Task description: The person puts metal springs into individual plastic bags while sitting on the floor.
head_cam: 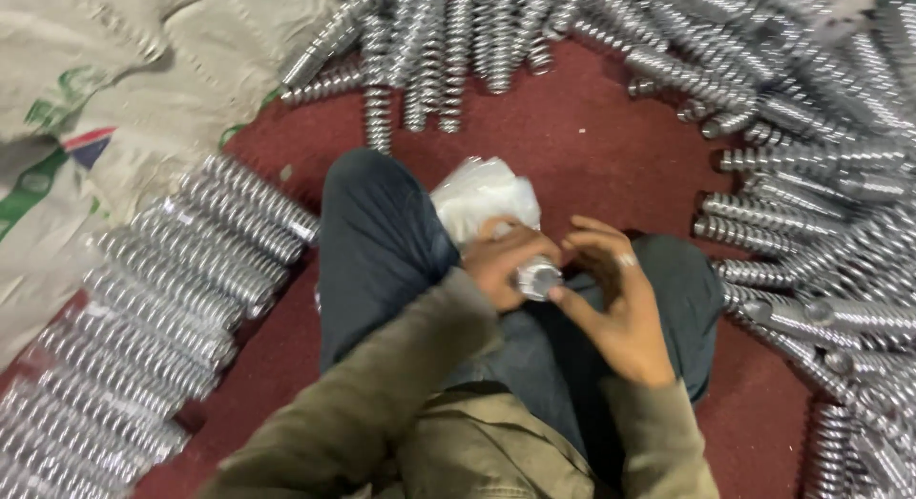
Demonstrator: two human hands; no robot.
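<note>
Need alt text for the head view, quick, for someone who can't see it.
Seated on a dark red floor, a person's left hand and right hand hold a shiny metal spring in clear plastic wrap over their lap. Wrapped springs lie left; loose springs are heaped right.

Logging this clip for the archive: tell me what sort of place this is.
Probably a small workshop or packing floor for metal parts. Shiny coiled steel springs lie in rows and heaps on a dark red carpeted floor, pale woven sacks lie beside them, and the hands hold one spring in clear plastic wrap.
</note>
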